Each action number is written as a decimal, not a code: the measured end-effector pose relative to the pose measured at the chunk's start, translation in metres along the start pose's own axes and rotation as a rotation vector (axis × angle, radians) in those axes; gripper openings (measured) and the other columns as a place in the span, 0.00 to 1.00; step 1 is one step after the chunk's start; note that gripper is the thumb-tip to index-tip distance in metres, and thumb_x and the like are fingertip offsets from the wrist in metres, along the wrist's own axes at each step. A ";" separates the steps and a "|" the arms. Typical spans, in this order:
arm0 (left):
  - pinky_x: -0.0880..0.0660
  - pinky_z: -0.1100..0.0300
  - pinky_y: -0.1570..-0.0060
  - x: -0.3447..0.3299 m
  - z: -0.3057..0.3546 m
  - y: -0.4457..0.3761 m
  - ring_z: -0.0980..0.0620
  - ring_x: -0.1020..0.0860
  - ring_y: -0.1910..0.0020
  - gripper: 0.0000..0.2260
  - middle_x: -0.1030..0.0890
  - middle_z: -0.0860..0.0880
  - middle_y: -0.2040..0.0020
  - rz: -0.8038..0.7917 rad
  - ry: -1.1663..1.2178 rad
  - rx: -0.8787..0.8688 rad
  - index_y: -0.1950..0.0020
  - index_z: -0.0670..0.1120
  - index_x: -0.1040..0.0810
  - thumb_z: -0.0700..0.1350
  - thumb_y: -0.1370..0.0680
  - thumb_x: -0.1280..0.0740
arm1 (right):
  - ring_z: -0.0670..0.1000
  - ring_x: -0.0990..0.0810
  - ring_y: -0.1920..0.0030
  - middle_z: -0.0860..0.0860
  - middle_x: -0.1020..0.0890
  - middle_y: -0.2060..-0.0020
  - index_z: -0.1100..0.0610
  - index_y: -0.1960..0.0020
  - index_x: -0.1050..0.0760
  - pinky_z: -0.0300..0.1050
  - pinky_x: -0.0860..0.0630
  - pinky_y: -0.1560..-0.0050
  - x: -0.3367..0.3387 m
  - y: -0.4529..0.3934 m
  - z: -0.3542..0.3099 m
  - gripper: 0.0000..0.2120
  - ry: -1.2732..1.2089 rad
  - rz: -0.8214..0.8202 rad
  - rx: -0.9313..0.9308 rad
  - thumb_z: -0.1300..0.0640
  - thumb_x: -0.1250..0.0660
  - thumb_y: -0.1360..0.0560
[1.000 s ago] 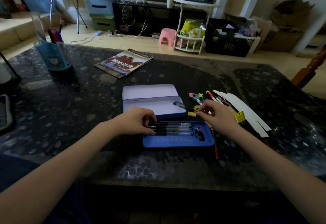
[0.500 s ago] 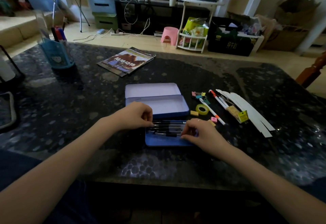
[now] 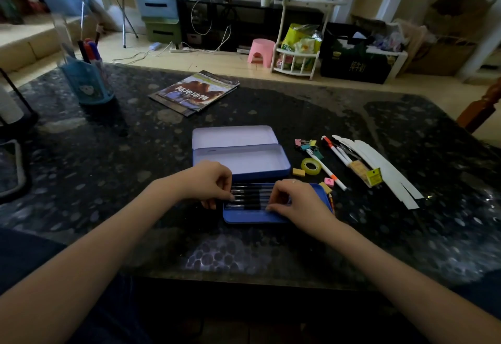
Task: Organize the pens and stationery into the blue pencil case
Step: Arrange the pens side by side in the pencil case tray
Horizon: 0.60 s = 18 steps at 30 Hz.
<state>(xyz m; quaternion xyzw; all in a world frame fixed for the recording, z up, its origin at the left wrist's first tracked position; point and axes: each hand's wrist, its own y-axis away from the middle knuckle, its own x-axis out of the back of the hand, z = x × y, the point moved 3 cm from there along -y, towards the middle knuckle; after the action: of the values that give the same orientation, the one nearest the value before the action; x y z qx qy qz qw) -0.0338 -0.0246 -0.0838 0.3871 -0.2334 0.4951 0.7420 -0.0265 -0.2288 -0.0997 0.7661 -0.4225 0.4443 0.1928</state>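
The magazine (image 3: 193, 93) is showing white Chinese characters, 陆地动物. The left hand (image 3: 207, 182) and right hand (image 3: 296, 202) are both resting curled fingertips on the black pens (image 3: 250, 197) lying in the blue pencil case (image 3: 253, 217) tray (their ends are hidden under the hands). The yellow tag (image 3: 375, 177) is carrying unreadable print.

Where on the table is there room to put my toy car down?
Bare tabletop lies between the pen cup, the magazine and the open blue pencil case. The near edge below both hands is free too. Right of the case it is crowded: binder clips, tape roll, pens, paper strips.
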 end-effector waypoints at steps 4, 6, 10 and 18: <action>0.23 0.64 0.70 -0.001 0.000 -0.001 0.52 0.18 0.69 0.09 0.20 0.47 0.64 -0.020 0.016 0.026 0.60 0.44 0.27 0.46 0.26 0.29 | 0.44 0.28 0.56 0.46 0.23 0.60 0.53 0.58 0.25 0.43 0.26 0.53 -0.003 -0.001 0.003 0.06 0.022 0.041 0.017 0.54 0.29 0.29; 0.23 0.63 0.69 0.000 0.000 0.000 0.52 0.18 0.69 0.11 0.20 0.48 0.65 -0.027 0.022 0.029 0.60 0.44 0.27 0.47 0.28 0.27 | 0.44 0.28 0.56 0.46 0.24 0.59 0.53 0.57 0.25 0.42 0.27 0.54 -0.005 -0.001 0.003 0.06 0.039 0.046 0.027 0.53 0.29 0.29; 0.23 0.63 0.69 -0.001 0.002 0.001 0.52 0.18 0.69 0.13 0.20 0.47 0.66 -0.021 -0.015 0.001 0.62 0.44 0.28 0.47 0.31 0.24 | 0.43 0.28 0.56 0.46 0.24 0.58 0.52 0.55 0.24 0.38 0.28 0.55 -0.001 0.000 0.003 0.05 0.025 0.012 0.060 0.52 0.30 0.28; 0.23 0.62 0.68 -0.001 0.002 0.000 0.53 0.19 0.69 0.12 0.20 0.48 0.66 -0.027 -0.007 0.001 0.62 0.44 0.28 0.46 0.30 0.25 | 0.56 0.28 0.37 0.55 0.25 0.37 0.56 0.34 0.30 0.53 0.30 0.38 0.082 -0.013 0.097 0.17 0.255 0.465 -0.405 0.53 0.41 0.21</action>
<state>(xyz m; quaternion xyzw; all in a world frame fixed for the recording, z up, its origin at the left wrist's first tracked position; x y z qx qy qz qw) -0.0343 -0.0266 -0.0827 0.3924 -0.2305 0.4838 0.7476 0.0548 -0.3259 -0.0808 0.5333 -0.6383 0.4758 0.2861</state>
